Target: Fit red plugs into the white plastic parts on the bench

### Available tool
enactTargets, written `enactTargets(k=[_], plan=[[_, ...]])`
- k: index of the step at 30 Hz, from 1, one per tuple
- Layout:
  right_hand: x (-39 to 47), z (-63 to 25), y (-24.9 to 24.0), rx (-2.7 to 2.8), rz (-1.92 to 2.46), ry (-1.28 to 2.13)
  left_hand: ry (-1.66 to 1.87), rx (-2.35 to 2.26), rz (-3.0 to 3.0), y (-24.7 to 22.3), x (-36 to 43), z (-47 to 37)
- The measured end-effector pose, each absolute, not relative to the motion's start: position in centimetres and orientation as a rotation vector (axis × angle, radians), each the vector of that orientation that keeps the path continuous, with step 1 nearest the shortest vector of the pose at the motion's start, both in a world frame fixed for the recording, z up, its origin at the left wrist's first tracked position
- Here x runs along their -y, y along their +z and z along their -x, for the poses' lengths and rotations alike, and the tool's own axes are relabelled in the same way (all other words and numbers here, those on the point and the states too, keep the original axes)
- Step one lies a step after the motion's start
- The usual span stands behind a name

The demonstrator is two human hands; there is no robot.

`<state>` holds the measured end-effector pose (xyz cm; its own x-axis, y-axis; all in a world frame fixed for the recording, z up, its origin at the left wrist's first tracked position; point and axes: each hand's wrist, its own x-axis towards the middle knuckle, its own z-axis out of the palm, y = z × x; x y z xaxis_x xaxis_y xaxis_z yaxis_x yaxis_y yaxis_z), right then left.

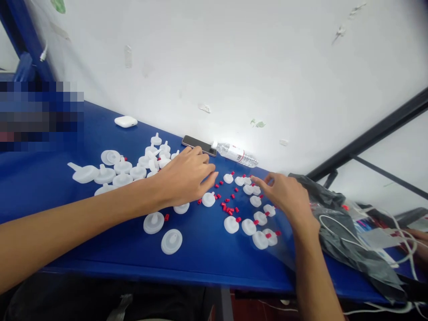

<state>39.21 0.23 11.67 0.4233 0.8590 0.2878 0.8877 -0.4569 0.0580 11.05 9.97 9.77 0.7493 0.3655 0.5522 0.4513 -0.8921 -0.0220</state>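
Observation:
My left hand [192, 174] hovers over the middle of the blue table with its fingers bent and its thumb along them; whatever they hold, if anything, is hidden. Below it lie a white funnel-shaped plastic cap [208, 199] and, to the right, several small red tips [228, 209]. My right hand [284, 191] reaches in from the right, thumb and forefinger apart, beside a cluster of white caps with red tips [256, 201]. More red-tipped caps [249, 227] lie nearer the front. Left of my left hand is a heap of white caps without red tips [122, 166].
A phone [190, 142] and a clear plastic bottle [236, 153] lie along the wall. An earbud case [126, 121] sits at the back left. Grey plastic bags [351, 236] and white cables [406, 240] cover the right end. Another person's hand [419, 238] shows at the right edge.

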Motion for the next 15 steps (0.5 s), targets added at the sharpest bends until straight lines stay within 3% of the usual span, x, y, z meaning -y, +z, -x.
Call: enactTargets(k=[7, 15], plan=[[0.0, -39.4, 11.4, 1.713, 2.438, -0.32, -0.91, 0.613, 2.812, 9.8, -9.8, -11.0], [-0.9, -34.8, 11.5, 1.819, 1.829, -0.395, -1.039, 0.515, 2.909, 9.4, -8.8, -11.2]])
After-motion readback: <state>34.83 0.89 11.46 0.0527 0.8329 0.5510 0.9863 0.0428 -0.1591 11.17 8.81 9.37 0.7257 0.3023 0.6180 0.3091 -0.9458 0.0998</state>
